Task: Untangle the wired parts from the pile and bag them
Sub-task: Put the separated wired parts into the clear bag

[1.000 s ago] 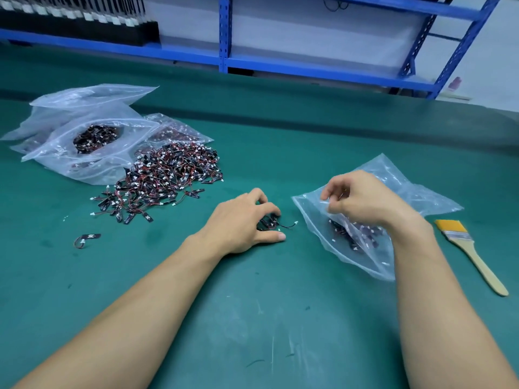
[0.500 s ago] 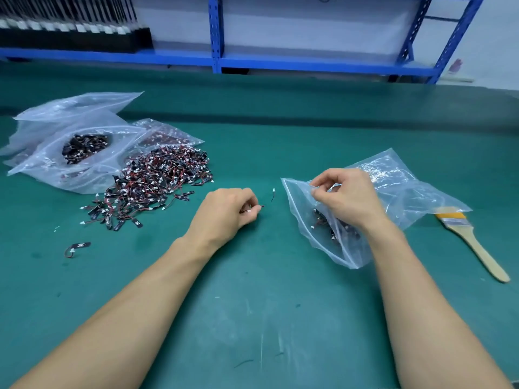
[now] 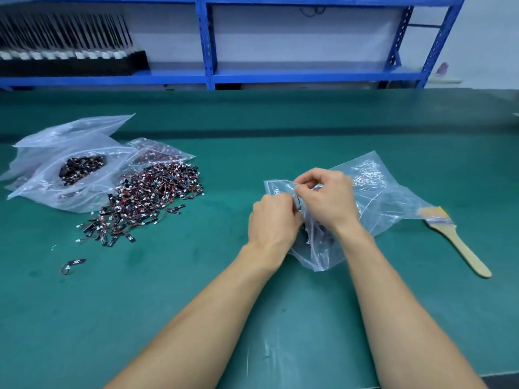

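A pile of small wired parts (image 3: 146,197), black with red wires and white plugs, lies on the green mat at the left. A clear plastic bag (image 3: 382,197) lies at centre right with several parts inside. My right hand (image 3: 327,202) pinches the bag's mouth edge and holds it up. My left hand (image 3: 273,220) is at the bag's mouth, fingers curled round a wired part; a thin wire shows between the two hands. One stray wired part (image 3: 71,265) lies alone at the near left.
Clear bags (image 3: 56,164), one holding more wired parts, lie behind the pile at the far left. A wooden-handled brush (image 3: 456,242) lies right of the bag. Blue shelving (image 3: 207,43) stands beyond the green mat (image 3: 196,290).
My left hand lifted a wired part off the mat and carried it right to the bag's mouth. My right hand kept hold of the bag's edge.
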{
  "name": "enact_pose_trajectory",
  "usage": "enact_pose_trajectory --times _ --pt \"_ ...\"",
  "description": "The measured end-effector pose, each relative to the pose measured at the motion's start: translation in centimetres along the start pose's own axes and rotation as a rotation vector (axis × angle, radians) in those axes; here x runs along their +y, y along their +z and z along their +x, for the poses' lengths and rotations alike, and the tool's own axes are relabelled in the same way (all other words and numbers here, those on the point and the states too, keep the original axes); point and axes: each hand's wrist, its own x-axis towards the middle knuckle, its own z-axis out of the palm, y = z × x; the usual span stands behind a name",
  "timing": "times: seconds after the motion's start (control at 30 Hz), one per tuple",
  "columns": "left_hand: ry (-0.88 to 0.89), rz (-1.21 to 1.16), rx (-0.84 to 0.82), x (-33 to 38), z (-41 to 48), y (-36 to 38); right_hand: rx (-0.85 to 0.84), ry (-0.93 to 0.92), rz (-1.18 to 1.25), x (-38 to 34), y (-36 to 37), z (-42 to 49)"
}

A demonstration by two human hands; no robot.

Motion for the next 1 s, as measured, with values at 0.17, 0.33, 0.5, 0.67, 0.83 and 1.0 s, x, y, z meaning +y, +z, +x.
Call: enact_pose_trajectory --times 0.17,0.33,0.5,0.67,0.83,1.0 --pt "0.026 -0.045 -0.042 1.3 0.8 0.0 0.069 -0.056 -0.026 -0.4 0.0 -0.2" --pt "0.104 0.003 -0.018 0.2 0.5 -1.0 0.066 -0.025 -0.030 -0.2 0.2 -0.1" --pt "0.269 -0.002 0.011 -2.1 0.0 -1.7 0.063 -0.047 -0.050 -0.1 0.2 -0.1" --pt "0.397 -0.025 0.070 -4.8 -1.0 -2.3 0.052 -0.058 -0.052 0.0 0.0 -0.2" --pt "0.408 -0.125 0.158 -7.2 -2.4 -2.9 0.085 -0.092 -0.059 -0.1 -0.1 -0.1" --pt "0.615 0.109 0.067 -6.2 -2.8 -2.6 0.102 -0.128 -0.058 -0.3 -0.1 -0.3"
